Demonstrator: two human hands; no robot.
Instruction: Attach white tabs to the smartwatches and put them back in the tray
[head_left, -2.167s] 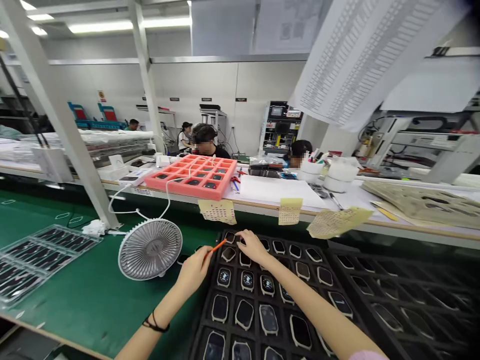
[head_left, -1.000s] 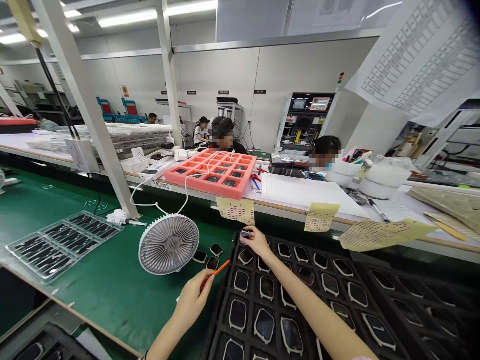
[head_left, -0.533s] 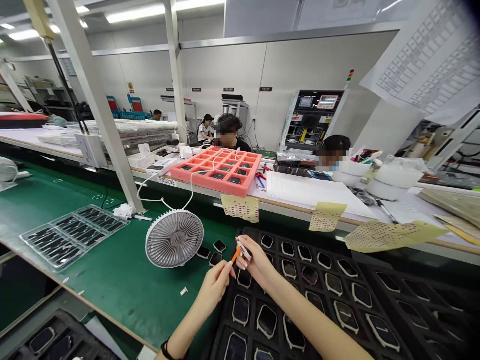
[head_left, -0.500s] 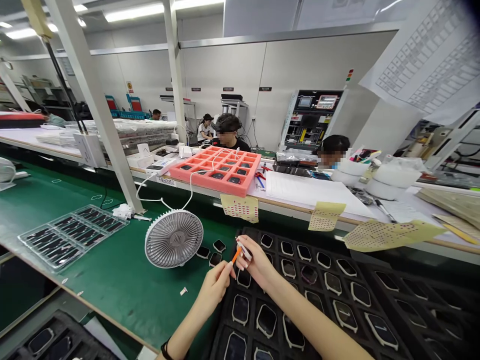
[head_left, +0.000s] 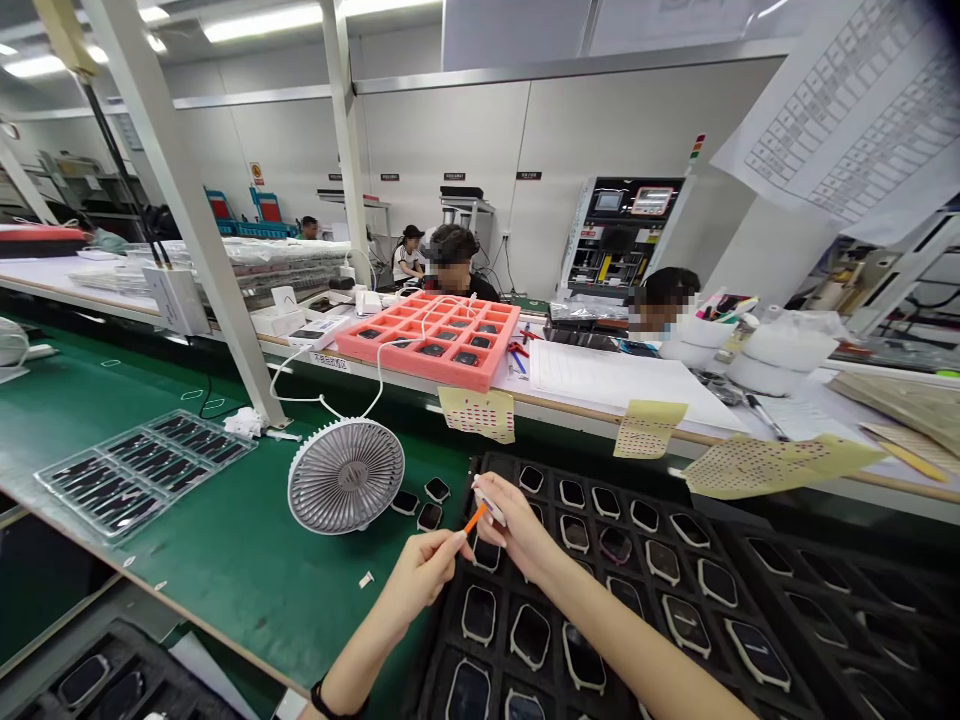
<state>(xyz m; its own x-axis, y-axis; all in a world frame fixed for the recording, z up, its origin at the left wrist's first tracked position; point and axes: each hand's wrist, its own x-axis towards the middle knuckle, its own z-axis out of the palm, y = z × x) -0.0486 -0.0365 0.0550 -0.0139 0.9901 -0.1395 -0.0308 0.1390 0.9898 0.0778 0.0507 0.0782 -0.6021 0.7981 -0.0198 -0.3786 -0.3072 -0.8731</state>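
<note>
My left hand (head_left: 427, 572) is closed in a pinch on a thin orange stick (head_left: 475, 518). The stick slants up to a small pale-edged watch (head_left: 493, 510), seen nearly edge-on. My right hand (head_left: 517, 525) grips this watch, its fingers hiding most of it. Both hands are above the left far part of a black foam tray (head_left: 504, 585), where several dark-screened smartwatches (head_left: 531, 636) lie in separate pockets. Whether the stick's tip touches the watch, I cannot tell.
A white fan (head_left: 346, 475) stands left of the hands, with loose watches (head_left: 436, 489) beside it. Farther left lies a clear plastic tray (head_left: 142, 470) of dark strips. A pink foam tray (head_left: 495, 372) sits on the shelf ahead. Co-workers sit beyond it.
My left hand has shifted slightly left and down, and more of the orange stick shows at a flatter slant. My right hand has turned a little around the watch.
</note>
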